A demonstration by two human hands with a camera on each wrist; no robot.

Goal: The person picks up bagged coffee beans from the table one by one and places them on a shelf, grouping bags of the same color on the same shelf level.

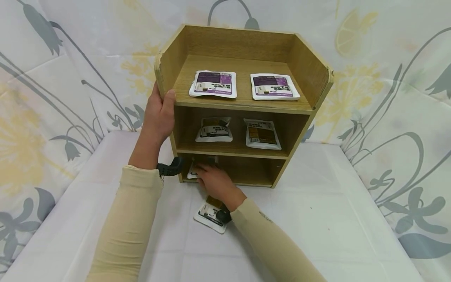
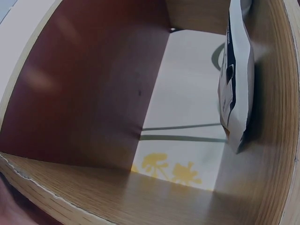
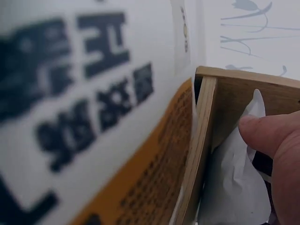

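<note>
A small wooden shelf unit [image 1: 225,105] has its left side panel gripped by my left hand [image 1: 159,117], with the thumb at the front edge. My right hand [image 1: 218,182] reaches into the bottom compartment at its left end. There it pinches a white pouch [image 1: 192,172]; in the right wrist view the thumb lies against this pouch [image 3: 234,183], and the other fingers are hidden. Under my right wrist, a brown-and-white pouch [image 1: 208,216] lies on the white cloth. It looms large and blurred as a printed pouch [image 3: 108,93] in the right wrist view.
Two purple-and-white pouches [image 1: 215,84] [image 1: 274,86] lie on the top shelf. The middle shelf holds two brown-and-white pouches [image 1: 214,130] [image 1: 262,134]. A pouch [image 2: 241,75] inside a compartment shows in the left wrist view. Behind the unit hangs a flower-patterned cloth [image 1: 387,78].
</note>
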